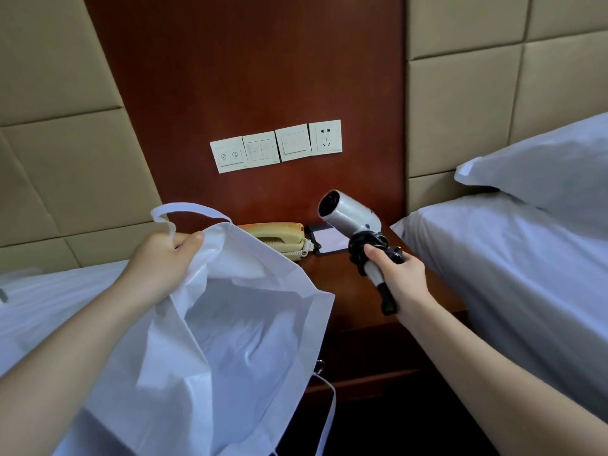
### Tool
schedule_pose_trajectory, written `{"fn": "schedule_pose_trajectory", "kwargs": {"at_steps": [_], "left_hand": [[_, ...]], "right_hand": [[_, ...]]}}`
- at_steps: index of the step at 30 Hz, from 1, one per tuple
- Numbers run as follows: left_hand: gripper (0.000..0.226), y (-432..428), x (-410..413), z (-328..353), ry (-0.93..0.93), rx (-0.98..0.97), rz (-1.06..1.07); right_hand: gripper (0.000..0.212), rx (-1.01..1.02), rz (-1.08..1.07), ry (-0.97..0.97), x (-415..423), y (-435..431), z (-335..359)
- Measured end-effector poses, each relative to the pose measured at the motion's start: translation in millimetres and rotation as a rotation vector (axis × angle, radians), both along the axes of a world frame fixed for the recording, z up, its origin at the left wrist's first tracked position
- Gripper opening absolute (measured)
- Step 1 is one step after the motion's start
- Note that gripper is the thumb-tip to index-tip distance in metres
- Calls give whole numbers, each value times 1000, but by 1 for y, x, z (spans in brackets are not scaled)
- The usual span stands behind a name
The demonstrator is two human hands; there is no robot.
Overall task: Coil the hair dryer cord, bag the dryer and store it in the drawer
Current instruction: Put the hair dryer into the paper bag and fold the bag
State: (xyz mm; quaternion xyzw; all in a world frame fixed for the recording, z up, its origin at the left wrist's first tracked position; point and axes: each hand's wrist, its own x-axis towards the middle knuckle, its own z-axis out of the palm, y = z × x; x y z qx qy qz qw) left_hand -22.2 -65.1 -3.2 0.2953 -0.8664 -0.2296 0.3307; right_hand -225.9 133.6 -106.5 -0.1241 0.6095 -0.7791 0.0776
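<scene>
Now my left grip pinches the rim of the white soft-sided carrier bag, holding its mouth wide just left of my right grip. That grip is wrapped round the handle of the silver hair dryer and its coiled black cord. I judge it best to lower the dryer nozzle-first, with the thumb pinning the coil.

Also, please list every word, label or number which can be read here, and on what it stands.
No text can be read.
Left switch plate: two round symbols, too small to read.
Hair dryer: nothing legible.
White bag, telephone: no print visible.
</scene>
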Motion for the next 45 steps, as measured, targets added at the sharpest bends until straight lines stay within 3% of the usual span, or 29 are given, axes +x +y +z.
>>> {"fn": "schedule_pose_trajectory", "kwargs": {"at_steps": [6, 10, 11, 15, 20, 21, 24, 27, 28, 31, 39, 42, 45], "left_hand": [[46, 3, -8, 1, 11, 1, -61], [42, 1, -8, 0, 17, -1, -104], [44, 0, -8, 0, 16, 11, -105], [46, 0, -6, -3, -11, 58, -75], [49, -13, 3, -5, -4, 106, -82], [49, -15, 2, -5, 3, 125, -69], [32, -14, -2, -5, 3, 195, -89], [16, -16, -3, -2, 25, 302, -154], [17, -17, -2, 0, 30, 329, -164], [26, -20, -2, 1, 20, 333, -172], [12, -1, -12, -6, 26, 217, -223], [38, 21, -22, -6, 48, 148, -254], [41, 45, -30, -8, 22, 99, -328]], "right_hand": [[18, -7, 192, 72, 3, 23, 25], [73, -119, 536, -3, 1, 24, 13], [76, -122, 614, 23, 2, 22, 10], [60, 51, 764, 304, 17, 15, 11], [60, 44, 824, 386, 27, 13, 25], [54, 42, 823, 385, 27, 11, 25], [6, 102, 831, 393, 34, 5, 31], [57, 152, 912, 379, 40, 9, 27], [63, 191, 919, 373, 44, 12, 28], [62, 312, 880, 345, 44, 15, 24], [29, 415, 767, 212, 48, 8, 17], [33, 412, 711, 60, 55, -5, 9], [31, 293, 695, -126, 68, -18, 2]]}}
